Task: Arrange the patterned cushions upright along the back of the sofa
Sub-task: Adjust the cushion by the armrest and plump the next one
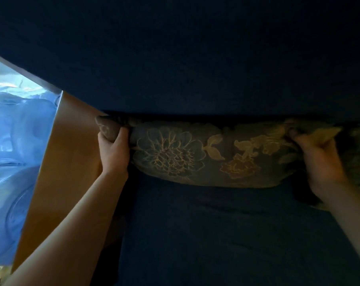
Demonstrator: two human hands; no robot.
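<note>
**On a dark sofa, a cushion gets squared away**

At the seat's back edge, a person's left hand (113, 149) clenches one corner of a floral cushion (206, 153) while the right hand (317, 159) pinches the opposite corner. The cushion lies against the sofa backrest (195, 69), long axis running left to right, patterned face toward the camera. Lifting both corners evenly should stand it upright without twisting.

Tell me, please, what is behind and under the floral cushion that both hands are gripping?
Behind the floral cushion rises the dark blue sofa back; under it lies the blue seat. The left hand and right hand grip its ends. The gap behind is covered.
</note>
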